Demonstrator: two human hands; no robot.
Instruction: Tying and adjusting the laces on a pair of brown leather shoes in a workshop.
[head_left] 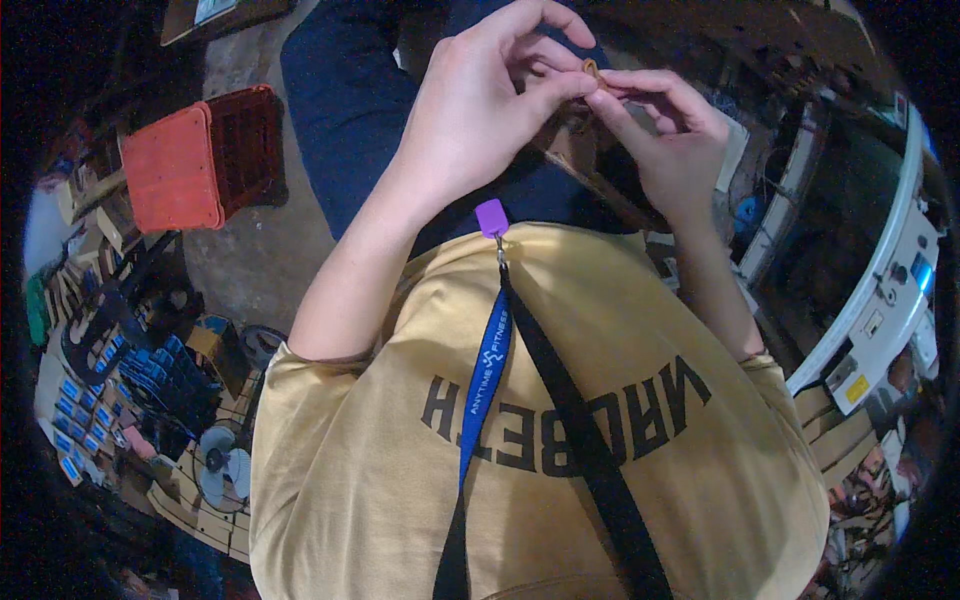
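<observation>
Over my lap, both hands meet at the top of the view. Between the thumb and fingertips of my left hand [485, 95] is a small brown strip bent into a loop [591, 70]; it looks like leather, though I cannot be sure. My right hand [668, 130] pinches the same strip from the other side, thumb and index finger nearly touching the left thumb. The loop sticks up above the fingertips, and its lower part is hidden by them. A purple tag [491, 217] hangs on a blue and black lanyard [486, 365] against my tan shirt.
A red plastic crate [175, 165] stands on the floor [240, 240] to the left. A white machine with a curved edge [880, 290] is close on the right. At lower left are a fan [222, 468] and several small packs; scraps lie heaped at lower right.
</observation>
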